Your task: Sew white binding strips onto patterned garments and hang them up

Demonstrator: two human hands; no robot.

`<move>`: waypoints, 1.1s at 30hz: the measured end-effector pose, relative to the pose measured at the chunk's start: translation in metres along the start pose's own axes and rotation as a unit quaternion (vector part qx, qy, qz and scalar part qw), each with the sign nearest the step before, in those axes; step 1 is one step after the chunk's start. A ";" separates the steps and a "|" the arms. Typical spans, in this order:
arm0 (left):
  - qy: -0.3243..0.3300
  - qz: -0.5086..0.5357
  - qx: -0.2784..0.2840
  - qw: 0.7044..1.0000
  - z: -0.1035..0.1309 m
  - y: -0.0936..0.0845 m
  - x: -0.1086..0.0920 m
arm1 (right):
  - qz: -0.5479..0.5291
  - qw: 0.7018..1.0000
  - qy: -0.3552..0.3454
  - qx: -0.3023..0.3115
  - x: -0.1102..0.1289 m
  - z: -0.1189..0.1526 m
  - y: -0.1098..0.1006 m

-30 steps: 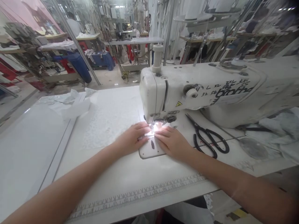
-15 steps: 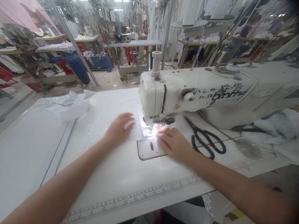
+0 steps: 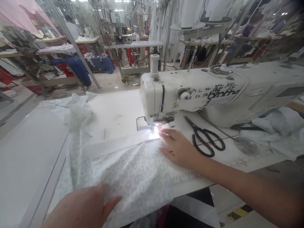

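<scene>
Head view: with the glowing white needle area [image 3: 153,130] as the clock's centre, the pale grey-green, spotted, thin cloth [image 3: 140,167] spreads towards seven o'clock over the smooth white desk [image 3: 118,109]. A flat white band [image 3: 118,144] along its upper edge leads in under the white, boxy "Brother" sewing machine [image 3: 152,95]. At four o'clock, just beside the glow, the bare right hand [image 3: 179,147] rests at the cloth's edge, thumb spread apart from the fingers. Between seven and eight, the bare left hand [image 3: 82,205] is over the cloth, blurred; I can't tell whether it pinches any. At three o'clock, beyond the right hand, lie black-handled metal scissors [image 3: 198,129].
</scene>
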State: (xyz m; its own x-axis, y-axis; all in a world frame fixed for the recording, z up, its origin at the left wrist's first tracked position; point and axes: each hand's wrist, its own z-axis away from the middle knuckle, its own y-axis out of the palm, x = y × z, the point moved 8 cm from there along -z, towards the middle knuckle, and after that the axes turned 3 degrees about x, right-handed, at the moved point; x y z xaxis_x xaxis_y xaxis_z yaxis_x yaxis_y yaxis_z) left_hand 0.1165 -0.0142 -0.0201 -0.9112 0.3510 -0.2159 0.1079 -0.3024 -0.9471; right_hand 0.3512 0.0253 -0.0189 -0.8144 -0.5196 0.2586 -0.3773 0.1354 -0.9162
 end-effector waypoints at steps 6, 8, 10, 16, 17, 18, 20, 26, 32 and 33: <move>0.161 0.105 -0.037 0.981 -0.061 -0.019 -0.074 | 0.004 0.998 -0.036 0.044 0.019 0.009 0.018; 0.196 0.149 -0.079 0.966 -0.087 -0.017 -0.080 | -0.004 0.998 -0.052 0.032 0.020 0.011 0.015; 0.232 0.132 -0.100 0.959 -0.105 -0.007 -0.080 | -0.010 0.998 -0.061 0.013 0.016 0.009 0.009; 0.287 0.031 -0.060 0.956 -0.115 0.015 -0.073 | -0.003 0.995 -0.100 0.000 0.002 -0.007 0.006; 0.291 0.029 -0.058 0.955 -0.114 0.013 -0.073 | -0.007 0.994 -0.111 0.005 0.002 -0.008 0.009; 0.293 0.027 -0.057 0.954 -0.113 0.012 -0.074 | -0.011 0.993 -0.116 0.007 0.002 -0.008 0.011; 0.296 0.022 -0.052 0.954 -0.113 0.011 -0.075 | -0.021 0.993 -0.112 0.002 0.001 -0.005 0.013; 0.290 0.005 -0.045 0.956 -0.118 0.012 -0.074 | -0.029 0.995 -0.096 0.012 0.000 0.000 0.014; 0.290 -0.019 -0.045 0.956 -0.134 0.008 -0.069 | 0.021 0.997 -0.062 0.036 -0.008 -0.009 0.020; 0.289 -0.022 -0.047 0.956 -0.137 0.006 -0.068 | 0.029 0.997 -0.053 0.040 -0.009 -0.011 0.022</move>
State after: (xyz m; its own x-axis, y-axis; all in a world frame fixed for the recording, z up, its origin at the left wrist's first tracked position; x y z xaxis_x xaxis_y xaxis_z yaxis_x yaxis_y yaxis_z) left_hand 0.2334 0.0811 -0.0440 -0.5474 0.8000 -0.2455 0.1350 -0.2050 -0.9694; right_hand 0.3460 0.0421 -0.0379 -0.7805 -0.6003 0.1745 -0.2911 0.1020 -0.9512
